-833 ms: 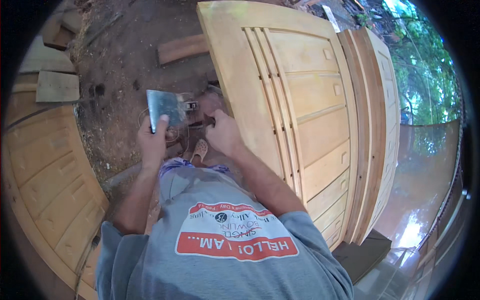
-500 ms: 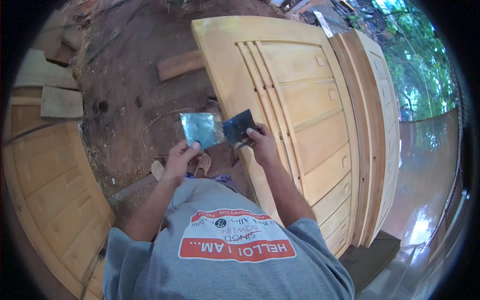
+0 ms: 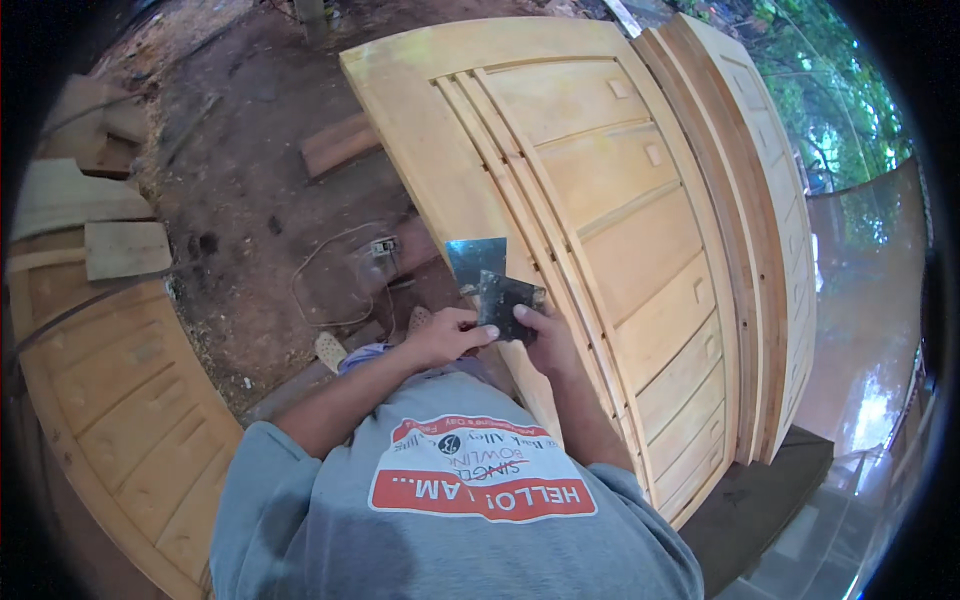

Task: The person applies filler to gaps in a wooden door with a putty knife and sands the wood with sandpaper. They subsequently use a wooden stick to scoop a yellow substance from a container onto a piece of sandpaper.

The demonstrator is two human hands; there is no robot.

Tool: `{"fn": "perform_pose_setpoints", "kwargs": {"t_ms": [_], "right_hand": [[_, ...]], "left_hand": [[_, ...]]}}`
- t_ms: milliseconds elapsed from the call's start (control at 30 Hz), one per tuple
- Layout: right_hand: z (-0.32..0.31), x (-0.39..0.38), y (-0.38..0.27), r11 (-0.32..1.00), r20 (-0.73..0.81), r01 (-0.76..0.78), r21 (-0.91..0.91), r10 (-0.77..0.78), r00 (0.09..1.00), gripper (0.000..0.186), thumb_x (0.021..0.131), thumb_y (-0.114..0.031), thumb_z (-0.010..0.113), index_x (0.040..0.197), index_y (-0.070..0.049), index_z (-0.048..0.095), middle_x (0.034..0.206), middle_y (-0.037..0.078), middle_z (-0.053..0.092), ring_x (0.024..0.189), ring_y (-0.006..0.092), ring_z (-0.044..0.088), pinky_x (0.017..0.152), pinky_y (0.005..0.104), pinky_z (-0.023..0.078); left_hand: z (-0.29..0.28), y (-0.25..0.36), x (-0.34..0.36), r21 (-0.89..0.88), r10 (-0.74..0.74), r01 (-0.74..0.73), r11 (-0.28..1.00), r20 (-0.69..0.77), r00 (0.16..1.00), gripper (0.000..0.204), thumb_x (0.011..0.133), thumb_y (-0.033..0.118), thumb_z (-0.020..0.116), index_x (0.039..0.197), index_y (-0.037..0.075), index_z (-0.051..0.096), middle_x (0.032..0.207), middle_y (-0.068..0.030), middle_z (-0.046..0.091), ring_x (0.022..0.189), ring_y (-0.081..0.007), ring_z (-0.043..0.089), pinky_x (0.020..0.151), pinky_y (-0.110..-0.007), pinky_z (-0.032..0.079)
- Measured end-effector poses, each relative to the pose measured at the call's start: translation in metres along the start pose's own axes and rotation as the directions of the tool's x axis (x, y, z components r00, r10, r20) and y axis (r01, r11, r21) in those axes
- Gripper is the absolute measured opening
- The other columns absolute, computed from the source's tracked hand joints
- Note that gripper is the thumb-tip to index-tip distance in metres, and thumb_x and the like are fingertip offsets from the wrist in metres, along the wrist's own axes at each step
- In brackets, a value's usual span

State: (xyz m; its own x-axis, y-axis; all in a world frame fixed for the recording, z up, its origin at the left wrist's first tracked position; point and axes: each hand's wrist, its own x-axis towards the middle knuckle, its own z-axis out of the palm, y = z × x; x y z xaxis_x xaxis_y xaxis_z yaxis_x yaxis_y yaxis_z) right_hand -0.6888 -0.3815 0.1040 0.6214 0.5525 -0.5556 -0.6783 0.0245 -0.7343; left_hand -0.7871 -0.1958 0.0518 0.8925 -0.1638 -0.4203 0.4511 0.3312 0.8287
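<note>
Both hands meet in front of my shirt, over the edge of a pale yellow panelled wooden door (image 3: 640,240). My right hand (image 3: 552,345) is closed on a thin, dark, square scraper plate (image 3: 507,303), thumb on its face. My left hand (image 3: 447,338) is closed, its thumb by the dark plate's lower left corner. A shiny metal scraper plate (image 3: 476,260) sticks out behind the dark one; its lower part and the left fingers on it are hidden. A small light-brown lump (image 3: 539,297) shows at the dark plate's right edge.
More doors (image 3: 735,250) stand stacked behind the near one. Another panelled door (image 3: 130,400) lies at left, with a wood offcut (image 3: 127,250) by it. A cord with a socket box (image 3: 384,246) and a timber beam (image 3: 340,145) lie on the dirt floor.
My left hand has moved right with the shiny plate, which now sits behind the dark one. The two plates were side by side before. The view has shifted slightly.
</note>
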Motion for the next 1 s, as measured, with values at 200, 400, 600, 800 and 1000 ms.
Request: {"fn": "perform_pose_setpoints", "kwargs": {"t_ms": [200,400,600,800,1000], "right_hand": [[-0.042,0.020,-0.012,0.774,-0.215,0.236,-0.587,-0.430,0.877,0.025,0.091,-0.006,0.065,0.115,-0.002,0.071,0.107,0.006,0.073,0.093,0.0208,0.068,0.082,0.0333,0.054],[-0.003,0.038,-0.011,-0.274,0.508,0.428,-0.861,-0.498,0.703,0.047,0.073,0.002,0.064,0.118,-0.012,0.071,0.116,0.006,0.071,0.095,0.0315,0.060,0.084,0.0420,0.051],[0.004,0.074,-0.011,-0.391,0.518,0.374,-0.841,-0.385,0.764,0.046,0.074,-0.004,0.062,0.119,-0.014,0.068,0.112,0.002,0.071,0.094,0.0302,0.058,0.084,0.0427,0.046],[0.006,0.074,-0.009,-0.460,0.516,0.353,-0.815,-0.298,0.803,0.042,0.075,-0.009,0.063,0.117,-0.014,0.068,0.111,0.002,0.070,0.095,0.0294,0.058,0.083,0.0440,0.045],[0.011,0.081,-0.011,-0.488,0.502,0.326,-0.810,-0.289,0.815,0.038,0.078,-0.012,0.065,0.116,-0.015,0.069,0.110,0.001,0.070,0.097,0.0283,0.058,0.082,0.0442,0.044]], "left_hand": [[-0.013,-0.031,0.034,0.271,0.053,0.130,0.954,-0.577,0.815,0.039,0.091,0.042,0.073,0.084,0.005,0.062,0.066,-0.0034,0.063,0.059,-0.0111,0.062,0.056,-0.031,0.048],[-0.012,-0.039,0.056,0.338,0.013,0.265,0.903,-0.638,0.770,0.049,0.087,0.053,0.071,0.080,0.005,0.063,0.068,-0.0097,0.067,0.063,-0.0206,0.067,0.063,-0.039,0.052],[-0.014,-0.032,0.055,0.350,0.065,0.195,0.916,-0.609,0.790,0.048,0.087,0.050,0.070,0.078,0.003,0.066,0.074,-0.0161,0.069,0.074,-0.0289,0.069,0.070,-0.042,0.052],[-0.017,-0.031,0.056,0.390,0.063,0.227,0.893,-0.605,0.794,0.045,0.088,0.049,0.069,0.083,0.004,0.069,0.079,-0.0180,0.070,0.080,-0.0334,0.070,0.074,-0.045,0.053],[-0.016,-0.026,0.056,0.386,0.021,0.263,0.884,-0.595,0.803,0.045,0.088,0.050,0.068,0.087,0.005,0.071,0.080,-0.0178,0.071,0.082,-0.0336,0.071,0.075,-0.045,0.053]]}}
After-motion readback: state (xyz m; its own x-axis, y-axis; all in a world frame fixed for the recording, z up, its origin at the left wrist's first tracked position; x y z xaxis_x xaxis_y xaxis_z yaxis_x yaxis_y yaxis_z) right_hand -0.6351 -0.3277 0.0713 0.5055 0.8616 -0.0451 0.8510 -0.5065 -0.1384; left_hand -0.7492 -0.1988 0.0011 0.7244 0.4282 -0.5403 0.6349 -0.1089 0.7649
